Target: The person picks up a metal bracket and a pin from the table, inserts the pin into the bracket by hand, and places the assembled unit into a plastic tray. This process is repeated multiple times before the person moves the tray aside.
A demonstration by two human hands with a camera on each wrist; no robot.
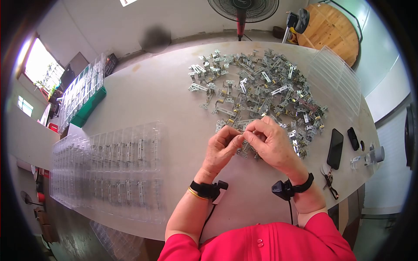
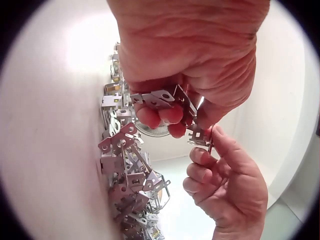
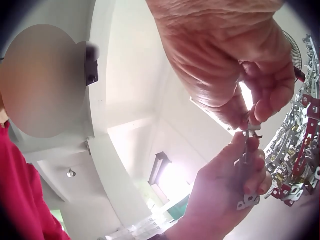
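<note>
Both hands meet over the near edge of a large pile of metal brackets (image 1: pixel 261 89) on the table. A metal bracket (image 2: pixel 162 97) with round holes lies in the curled fingers of the left hand (image 1: pixel 220 150); its holed end (image 3: pixel 247 201) shows below the fingers in the right wrist view. Thumb and fingertips of the right hand (image 1: pixel 274 141) pinch a small metal part (image 2: pixel 200 136) at the bracket's other end. I cannot tell whether that part is joined to the bracket.
Clear plastic trays (image 1: pixel 126 174) with bracket rows lie at left; a green crate (image 1: pixel 89 106) with more trays stands behind. An empty clear tray (image 1: pixel 337 80) is at far right. A phone (image 1: pixel 335 148), pliers (image 1: pixel 329 182) and a clear bottle (image 1: pixel 368 158) lie at right.
</note>
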